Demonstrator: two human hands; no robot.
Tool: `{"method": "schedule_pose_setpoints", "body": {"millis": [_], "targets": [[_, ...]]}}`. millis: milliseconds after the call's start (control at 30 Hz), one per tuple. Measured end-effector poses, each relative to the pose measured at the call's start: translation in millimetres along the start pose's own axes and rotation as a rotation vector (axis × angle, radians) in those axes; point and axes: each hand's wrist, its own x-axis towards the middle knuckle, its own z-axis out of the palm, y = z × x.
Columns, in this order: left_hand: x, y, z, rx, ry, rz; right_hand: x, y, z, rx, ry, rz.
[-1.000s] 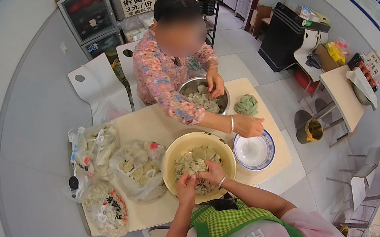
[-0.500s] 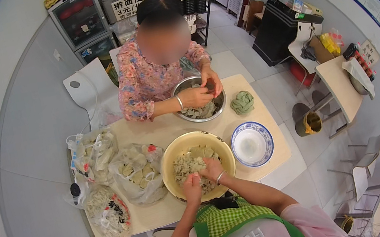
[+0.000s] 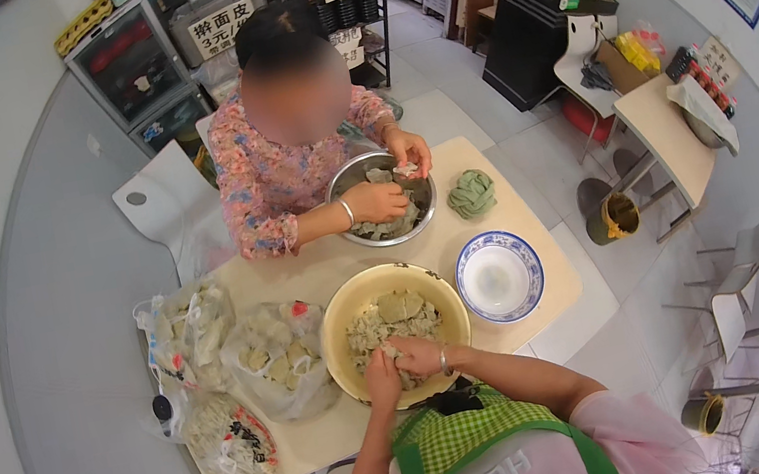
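Observation:
Inside the wide yellow basin (image 3: 451, 292) lie many torn, pale grey-green dough-like bits (image 3: 361, 335), with a larger flat rounded piece (image 3: 401, 305) on top toward the far side. My left hand (image 3: 383, 381) is closed over the near part of the basin, fingertips pinched. Beside it and almost touching, my right hand (image 3: 418, 356), with a bracelet at the wrist, is closed too. Both sets of fingers grip a small torn dough-like piece (image 3: 389, 349); the fingers partly cover it.
Across the table (image 3: 517, 213), a person (image 3: 267, 175) works with both hands over a metal bowl (image 3: 390, 239) of similar pieces. A blue-and-white bowl (image 3: 499, 277) and a green cloth bundle (image 3: 472, 194) stand right; filled plastic bags (image 3: 277, 362) crowd the left.
My right hand has moved slightly left and nearer, up against my left, and the larger flat piece shows more. The other person's hands have moved apart. The whole view has shifted a little.

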Motion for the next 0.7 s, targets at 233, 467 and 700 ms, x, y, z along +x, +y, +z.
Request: {"method": "schedule_pose_setpoints", "body": {"millis": [233, 467, 700], "targets": [[-2.2, 25.0, -14.1, 0.26, 0.18, 0.018, 7.4, 0.9, 3.3, 0.016, 0.009, 0.029], [7.3, 6.9, -13.5, -0.149, 0.138, -0.033, 12.7, 0.3, -2.2, 0.034, 0.074, 0.166], [10.5, 18.2, -8.3, -0.68, 0.008, -0.49, 2.0, -18.1, -6.1, -0.096, 0.137, 0.108]]}}
